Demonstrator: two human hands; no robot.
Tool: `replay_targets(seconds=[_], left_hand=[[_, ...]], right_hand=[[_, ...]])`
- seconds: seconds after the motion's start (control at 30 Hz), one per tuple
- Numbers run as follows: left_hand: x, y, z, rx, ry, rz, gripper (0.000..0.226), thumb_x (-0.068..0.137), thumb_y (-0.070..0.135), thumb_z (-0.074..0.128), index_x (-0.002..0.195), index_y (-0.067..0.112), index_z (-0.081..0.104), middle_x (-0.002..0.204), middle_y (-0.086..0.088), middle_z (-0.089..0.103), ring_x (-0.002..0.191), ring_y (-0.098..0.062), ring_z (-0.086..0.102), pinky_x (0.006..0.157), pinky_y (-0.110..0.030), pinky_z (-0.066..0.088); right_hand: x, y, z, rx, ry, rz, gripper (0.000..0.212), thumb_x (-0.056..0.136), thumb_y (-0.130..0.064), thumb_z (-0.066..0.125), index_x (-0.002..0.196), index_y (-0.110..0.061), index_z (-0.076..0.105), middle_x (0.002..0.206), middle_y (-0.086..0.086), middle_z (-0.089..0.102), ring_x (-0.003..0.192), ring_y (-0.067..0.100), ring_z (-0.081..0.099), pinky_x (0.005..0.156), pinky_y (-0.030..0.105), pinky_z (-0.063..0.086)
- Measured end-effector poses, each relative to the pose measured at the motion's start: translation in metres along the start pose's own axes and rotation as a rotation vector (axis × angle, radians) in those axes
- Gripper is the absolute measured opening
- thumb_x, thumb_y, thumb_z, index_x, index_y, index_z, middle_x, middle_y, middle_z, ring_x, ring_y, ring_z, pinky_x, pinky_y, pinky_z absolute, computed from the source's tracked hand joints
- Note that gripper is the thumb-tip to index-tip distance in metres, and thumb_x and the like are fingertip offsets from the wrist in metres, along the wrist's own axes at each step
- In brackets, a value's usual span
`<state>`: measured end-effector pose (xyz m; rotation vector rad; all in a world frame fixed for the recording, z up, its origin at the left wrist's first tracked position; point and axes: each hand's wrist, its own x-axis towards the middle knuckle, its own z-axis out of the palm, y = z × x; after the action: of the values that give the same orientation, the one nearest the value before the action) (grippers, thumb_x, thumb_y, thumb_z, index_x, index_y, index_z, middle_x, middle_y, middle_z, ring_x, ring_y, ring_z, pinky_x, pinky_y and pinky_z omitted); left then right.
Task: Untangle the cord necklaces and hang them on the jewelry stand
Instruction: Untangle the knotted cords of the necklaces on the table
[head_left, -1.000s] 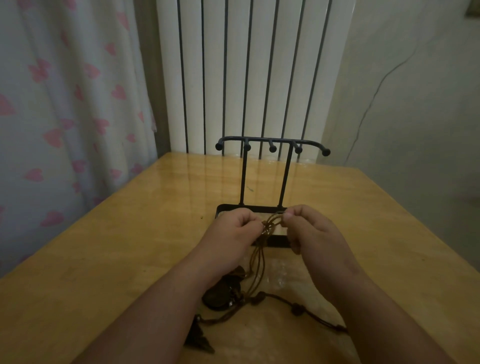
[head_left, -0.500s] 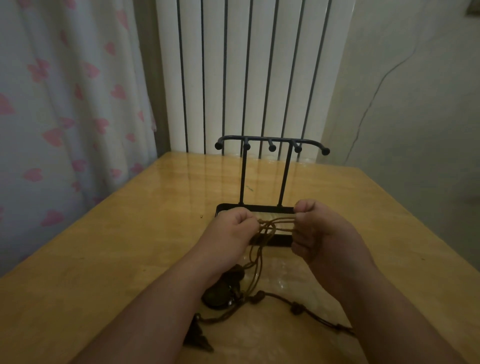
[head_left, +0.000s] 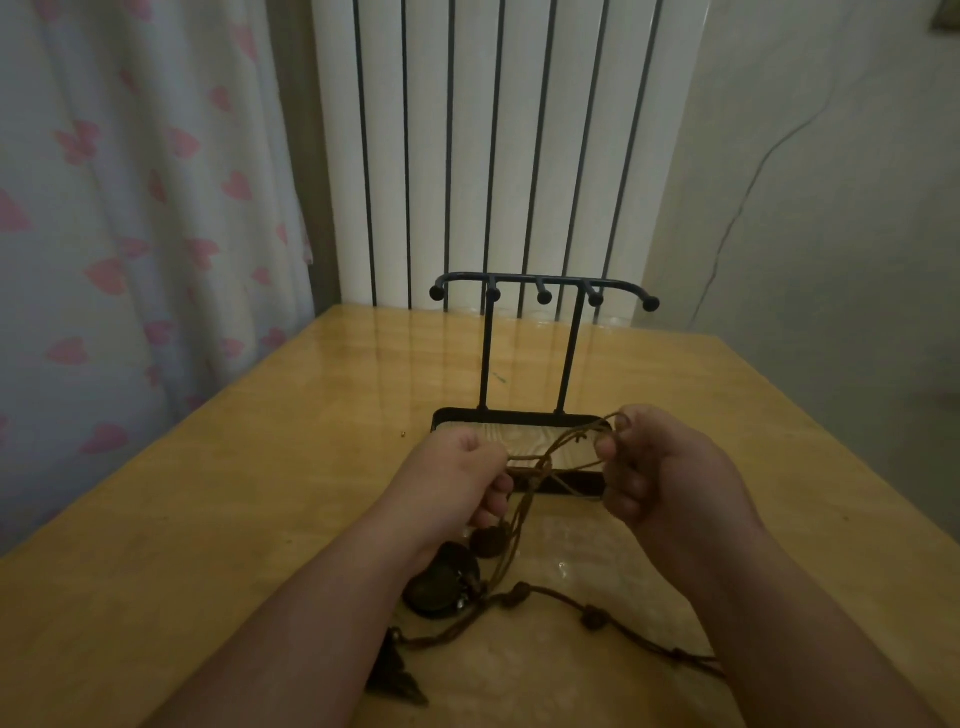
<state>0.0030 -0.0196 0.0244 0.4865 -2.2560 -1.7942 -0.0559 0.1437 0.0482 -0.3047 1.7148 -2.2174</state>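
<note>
Brown cord necklaces (head_left: 551, 464) are stretched in a tangle between both hands, just above the table. My left hand (head_left: 457, 480) pinches the cords at their knotted crossing. My right hand (head_left: 660, 467) holds a loop of cord with curled fingers, off to the right. Below the hands the cords trail down to dark round pendants (head_left: 444, 584) and knotted beads (head_left: 519, 592) lying on the table. The black jewelry stand (head_left: 543, 291), with several knobbed hooks on its top bar and a tray base, stands right behind the hands with nothing hanging on it.
The wooden table (head_left: 208, 493) reaches back to a white ribbed radiator (head_left: 498, 145). A curtain with pink hearts (head_left: 130, 208) hangs at the left and a pale wall is at the right. A dark tassel-like pendant (head_left: 395, 675) lies near the left forearm.
My hands have pulled apart: the right hand moved right, drawing out a loop of cord. The left hand stayed in place on the tangle.
</note>
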Motion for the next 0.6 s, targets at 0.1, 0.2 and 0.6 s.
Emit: replay_targets(seconds=[0.1, 0.2, 0.6], left_hand=[[0.000, 0.001, 0.000, -0.016, 0.009, -0.006, 0.020, 0.095, 0.017, 0.049, 0.080, 0.013, 0.064, 0.083, -0.011, 0.070, 0.071, -0.022, 0.064, 0.063, -0.031, 0.049], [0.001, 0.001, -0.001, -0.102, 0.016, -0.008, 0.018, 0.093, 0.016, 0.052, 0.083, 0.013, 0.067, 0.083, -0.009, 0.073, 0.067, -0.017, 0.064, 0.059, -0.028, 0.048], [0.005, -0.002, -0.002, -0.311, 0.024, -0.084, 0.013, 0.088, 0.004, 0.055, 0.091, 0.015, 0.062, 0.076, -0.006, 0.060, 0.055, -0.011, 0.049, 0.049, -0.024, 0.039]], right_hand=[[0.000, 0.002, 0.002, -0.175, 0.040, 0.022, 0.013, 0.089, -0.014, 0.049, 0.083, -0.010, 0.059, 0.059, 0.000, 0.039, 0.052, 0.015, 0.029, 0.051, 0.031, 0.023], [-0.003, 0.002, 0.004, -0.512, 0.036, -0.036, 0.015, 0.089, -0.034, 0.062, 0.086, -0.022, 0.069, 0.065, -0.008, 0.055, 0.063, 0.011, 0.049, 0.058, 0.027, 0.035], [0.001, 0.000, 0.012, -0.462, 0.035, 0.062, 0.026, 0.094, -0.016, 0.050, 0.073, -0.004, 0.058, 0.064, 0.005, 0.045, 0.058, 0.019, 0.036, 0.057, 0.035, 0.031]])
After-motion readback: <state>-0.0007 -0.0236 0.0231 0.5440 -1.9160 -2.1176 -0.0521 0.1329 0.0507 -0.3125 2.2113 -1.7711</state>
